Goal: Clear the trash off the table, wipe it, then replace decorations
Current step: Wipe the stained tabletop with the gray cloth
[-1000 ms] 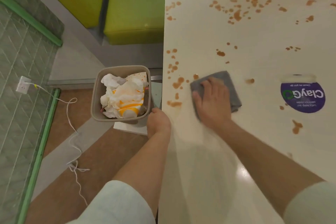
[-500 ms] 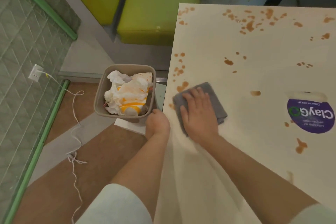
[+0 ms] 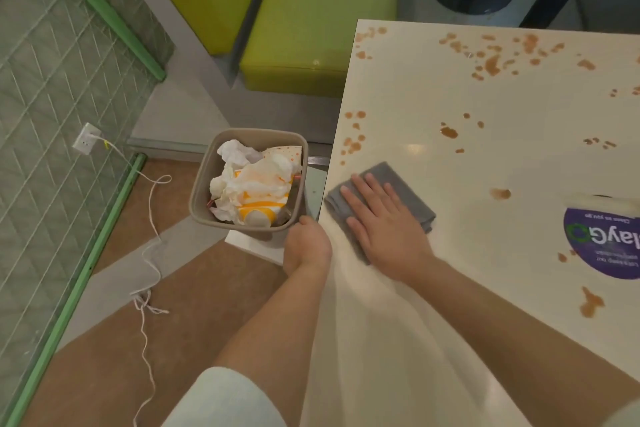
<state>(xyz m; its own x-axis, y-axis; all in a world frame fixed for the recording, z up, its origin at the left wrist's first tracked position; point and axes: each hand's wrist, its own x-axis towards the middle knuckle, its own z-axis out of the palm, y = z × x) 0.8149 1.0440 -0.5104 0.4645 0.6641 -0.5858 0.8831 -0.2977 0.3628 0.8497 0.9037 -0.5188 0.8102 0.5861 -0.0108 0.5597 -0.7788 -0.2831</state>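
Head view — bin [image 3: 201, 198] holds crumpled wrappers [image 3: 251, 189] — left hand [image 3: 306, 244] grips it.

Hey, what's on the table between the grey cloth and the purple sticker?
In the head view, one brown stain lies on the table between the cloth under the right hand and the sticker; otherwise that stretch is bare.
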